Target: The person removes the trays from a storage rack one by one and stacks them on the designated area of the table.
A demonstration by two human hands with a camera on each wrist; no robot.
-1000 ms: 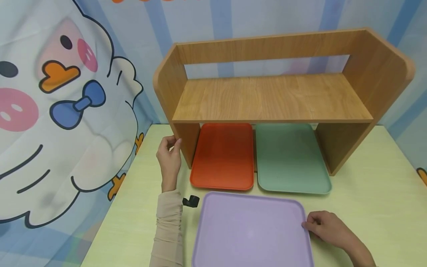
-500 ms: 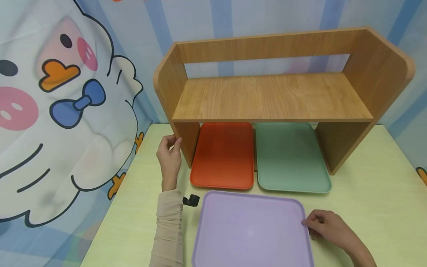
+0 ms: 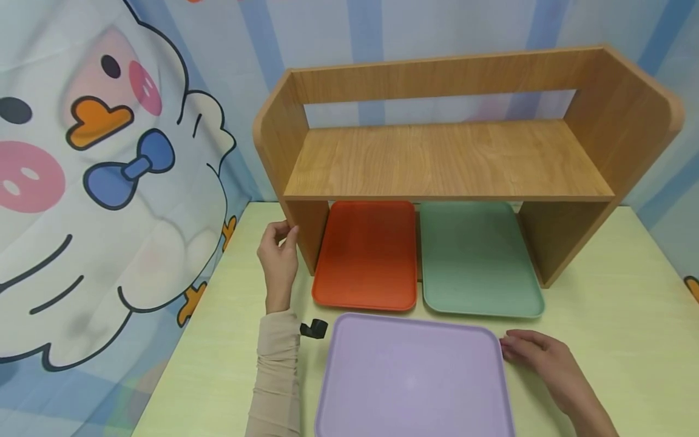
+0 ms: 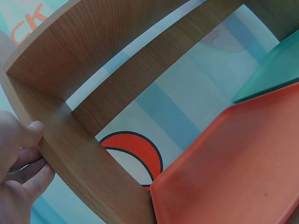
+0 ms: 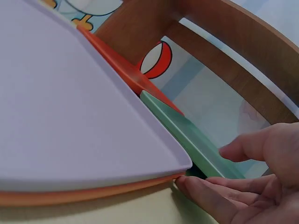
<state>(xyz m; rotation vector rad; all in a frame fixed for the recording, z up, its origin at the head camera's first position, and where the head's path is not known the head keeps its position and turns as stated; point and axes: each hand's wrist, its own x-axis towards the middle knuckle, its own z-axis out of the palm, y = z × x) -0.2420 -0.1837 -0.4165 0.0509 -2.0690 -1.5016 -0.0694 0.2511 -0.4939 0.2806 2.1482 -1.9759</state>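
A lilac tray lies at the front; in the right wrist view an orange rim shows directly beneath the lilac tray. My right hand is at its far right corner, fingertips touching the orange rim, thumb raised clear. My left hand holds the front edge of the left side panel of the wooden shelf; in the left wrist view, thumb and bent fingers meet that edge. A red tray and a green tray lie side by side under the shelf board.
A small black object appears beside the left sleeve. The pale green table extends right of the trays. A printed cloth with a cartoon bird hangs at the left and behind the shelf.
My right hand has shifted slightly away toward the tray's far corner, and its thumb has come off the lilac rim. My left hand keeps its place on the shelf panel.
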